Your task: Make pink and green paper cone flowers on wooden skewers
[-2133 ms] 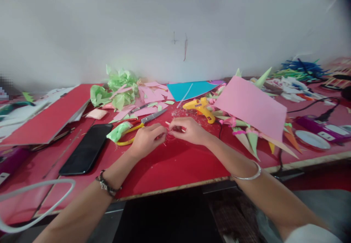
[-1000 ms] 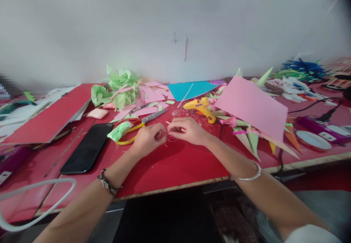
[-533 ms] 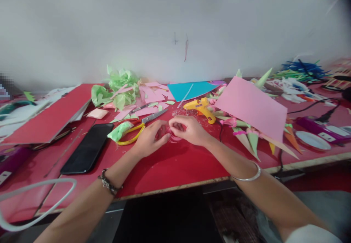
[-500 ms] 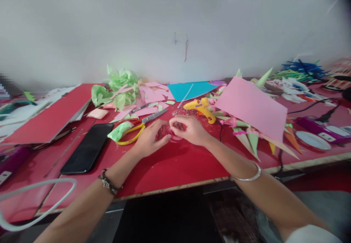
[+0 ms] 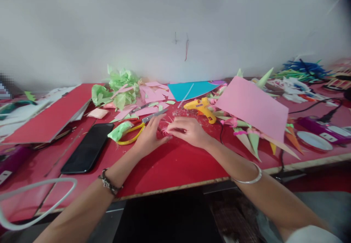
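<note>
Between my two hands, over the red tabletop, is a small bundle of looped pink strands (image 5: 165,131) that looks like thin cord or paper strips. Curled around the bundle's left side are the thumb and fingers of my left hand (image 5: 149,135). My right hand (image 5: 189,131) pinches the strands from the right, its fingertips pressed together. Just left of my left hand lie scissors with yellow handles (image 5: 133,135), partly covered by a crumpled light-green piece (image 5: 119,131). A yellow glue gun (image 5: 202,108) rests beyond my right hand.
A black phone (image 5: 87,148) lies at left, by a red board (image 5: 55,113). Pink paper scraps (image 5: 150,93), green tissue (image 5: 123,82) and a blue sheet (image 5: 189,88) lie at the back. A pink sheet (image 5: 253,107) covers paper cones at right, near a purple power strip (image 5: 326,129).
The pink loops have shifted slightly left and up, and less of them shows. My right hand has turned and moved a little left, its fingers flatter. The things on the table stay put.
</note>
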